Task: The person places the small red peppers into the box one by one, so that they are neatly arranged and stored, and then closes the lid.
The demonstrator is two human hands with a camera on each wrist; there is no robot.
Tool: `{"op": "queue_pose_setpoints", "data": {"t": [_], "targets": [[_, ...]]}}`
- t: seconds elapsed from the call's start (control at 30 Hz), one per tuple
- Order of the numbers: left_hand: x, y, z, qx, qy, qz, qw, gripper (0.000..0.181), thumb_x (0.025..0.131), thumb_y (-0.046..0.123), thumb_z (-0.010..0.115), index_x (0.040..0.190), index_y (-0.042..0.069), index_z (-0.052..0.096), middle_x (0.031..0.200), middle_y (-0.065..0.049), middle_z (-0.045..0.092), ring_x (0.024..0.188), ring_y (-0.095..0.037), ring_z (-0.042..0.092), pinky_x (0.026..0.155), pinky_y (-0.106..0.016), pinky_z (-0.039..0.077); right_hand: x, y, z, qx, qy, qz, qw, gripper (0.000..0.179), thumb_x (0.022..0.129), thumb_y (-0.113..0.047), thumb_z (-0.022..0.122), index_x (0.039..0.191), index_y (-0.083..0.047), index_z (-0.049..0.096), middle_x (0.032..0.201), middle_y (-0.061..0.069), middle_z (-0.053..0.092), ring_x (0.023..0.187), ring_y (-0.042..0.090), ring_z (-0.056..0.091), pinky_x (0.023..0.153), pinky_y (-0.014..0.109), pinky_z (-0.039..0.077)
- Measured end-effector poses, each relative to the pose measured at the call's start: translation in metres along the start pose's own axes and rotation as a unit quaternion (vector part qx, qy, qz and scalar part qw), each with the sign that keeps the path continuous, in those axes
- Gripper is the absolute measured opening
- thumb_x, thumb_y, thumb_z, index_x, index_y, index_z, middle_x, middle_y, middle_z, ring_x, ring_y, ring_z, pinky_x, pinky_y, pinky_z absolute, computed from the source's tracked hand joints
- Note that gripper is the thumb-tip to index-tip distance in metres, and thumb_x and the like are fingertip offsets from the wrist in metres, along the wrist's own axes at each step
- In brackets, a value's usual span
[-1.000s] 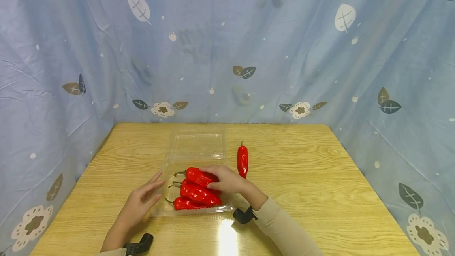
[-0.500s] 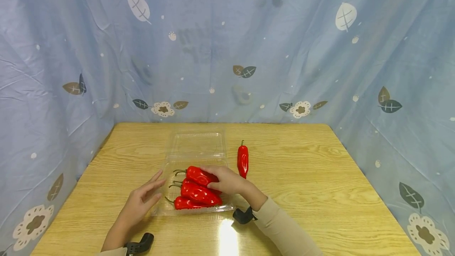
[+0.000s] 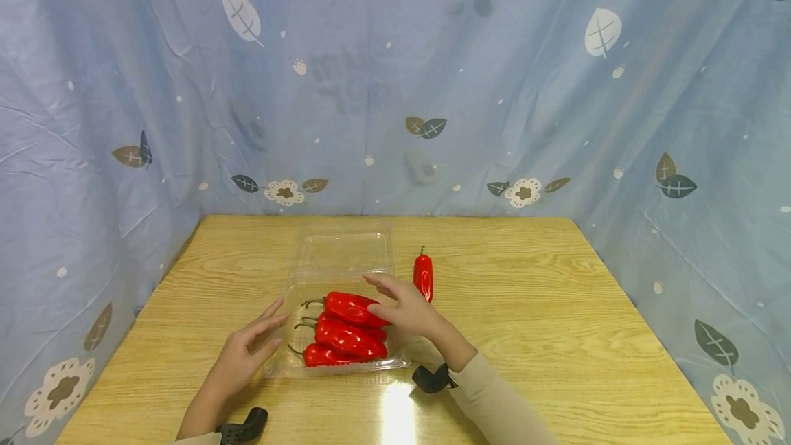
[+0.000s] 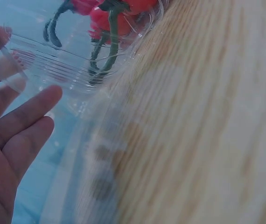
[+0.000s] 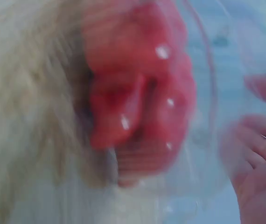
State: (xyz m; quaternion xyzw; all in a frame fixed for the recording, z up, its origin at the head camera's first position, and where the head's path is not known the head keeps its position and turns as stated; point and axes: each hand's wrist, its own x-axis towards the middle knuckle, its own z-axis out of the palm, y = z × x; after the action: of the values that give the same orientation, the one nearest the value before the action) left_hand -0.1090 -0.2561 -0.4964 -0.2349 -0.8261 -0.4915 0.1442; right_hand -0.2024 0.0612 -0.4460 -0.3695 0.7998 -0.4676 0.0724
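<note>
Fingers of the right hand (image 3: 408, 309) are spread, grasping nothing, over the right side of the clear container (image 3: 393, 364), where the red peppers (image 3: 349, 339) lie stacked. From my remote seat I judge packing is in hand; next probably calls for the loose pepper (image 3: 423, 277) on the desk (image 3: 525, 307), just beyond. The left hand (image 3: 242, 354), relaxed, stands at the opposite edge, contact uncertain.

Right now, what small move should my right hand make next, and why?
Probably swing your right hand to the lone red pepper: it lies on the table outside the clear container, the other peppers in view lie inside, and that hand seems to hold nothing.
</note>
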Motion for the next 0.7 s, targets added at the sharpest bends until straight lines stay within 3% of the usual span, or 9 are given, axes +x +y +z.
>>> {"op": "queue_pose_setpoints", "data": {"t": [0.1,0.2,0.47,0.57,0.7], "targets": [[0.0,0.0,0.0,0.0,0.001,0.0,1.0,0.033,0.09,-0.005,0.058,0.122,-0.01,0.056,0.144,-0.031,0.036,0.13,0.006,0.038,0.1,-0.004,0.035,-0.004,0.009,-0.011,0.041,0.055,-0.007,0.9976,0.053,0.09,-0.008,0.064,0.139,0.0,0.045,0.141,0.019,0.048,0.13,0.03,0.047,0.108,0.039,0.041],[0.0,0.0,0.0,-0.002,0.001,-0.002,1.0,0.034,0.09,-0.005,0.058,0.123,-0.01,0.056,0.144,-0.03,0.036,0.13,0.005,0.038,0.1,-0.005,0.036,-0.009,0.018,-0.023,0.067,0.107,0.011,0.992,0.051,0.09,-0.005,0.063,0.138,0.0,0.045,0.141,0.018,0.048,0.131,0.031,0.046,0.109,0.041,0.04],[-0.002,-0.001,0.001,-0.006,0.0,-0.003,1.0,0.034,0.09,-0.005,0.058,0.124,-0.009,0.056,0.144,-0.032,0.035,0.13,0.005,0.039,0.099,-0.006,0.038,-0.026,0.029,-0.043,0.104,0.22,0.131,0.961,0.059,0.09,-0.004,0.063,0.141,0.007,0.036,0.146,0.026,0.038,0.135,0.042,0.035,0.114,0.049,0.03],[-0.002,-0.002,0.001,-0.005,0.002,-0.002,1.0,0.034,0.09,-0.005,0.058,0.124,-0.01,0.056,0.144,-0.032,0.035,0.13,0.005,0.039,0.099,-0.006,0.039,-0.027,0.045,-0.04,0.088,0.238,0.18,0.9502,0.068,0.089,-0.011,0.066,0.145,0.004,0.03,0.15,0.024,0.032,0.137,0.043,0.031,0.114,0.049,0.031],[-0.001,-0.001,0.001,-0.003,0.001,-0.001,1.0,0.034,0.09,-0.005,0.058,0.124,-0.009,0.056,0.144,-0.033,0.035,0.13,0.005,0.039,0.099,-0.006,0.039,-0.027,0.071,-0.033,0.073,0.236,0.214,0.9451,0.078,0.087,-0.015,0.069,0.147,0.005,0.024,0.151,0.025,0.028,0.137,0.042,0.032,0.112,0.048,0.033]]}}
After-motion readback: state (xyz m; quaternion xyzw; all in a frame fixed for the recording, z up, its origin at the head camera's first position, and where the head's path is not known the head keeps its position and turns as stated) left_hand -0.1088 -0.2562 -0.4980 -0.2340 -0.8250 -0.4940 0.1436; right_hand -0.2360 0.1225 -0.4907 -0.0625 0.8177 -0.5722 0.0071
